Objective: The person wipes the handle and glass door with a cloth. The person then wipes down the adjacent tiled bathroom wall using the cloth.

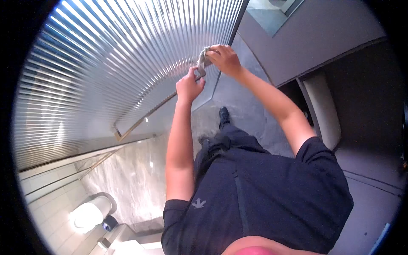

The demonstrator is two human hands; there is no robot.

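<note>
A ribbed glass panel [140, 46] fills the upper left, with a long metal bar handle [159, 104] running across it. My left hand [190, 84] has its fingers wrapped round the upper end of the handle. Just above and to the right, my right hand [224, 58] pinches a crumpled greyish cloth [203, 57] against the handle's end, near the panel's edge. Part of the cloth is hidden behind my right fingers.
Grey panels [314, 38] stand at the upper right, beside a dark opening with a light curved piece [321, 110]. A toilet [91, 213] is at the lower left. My shoe [224, 114] rests on the grey floor [250, 93].
</note>
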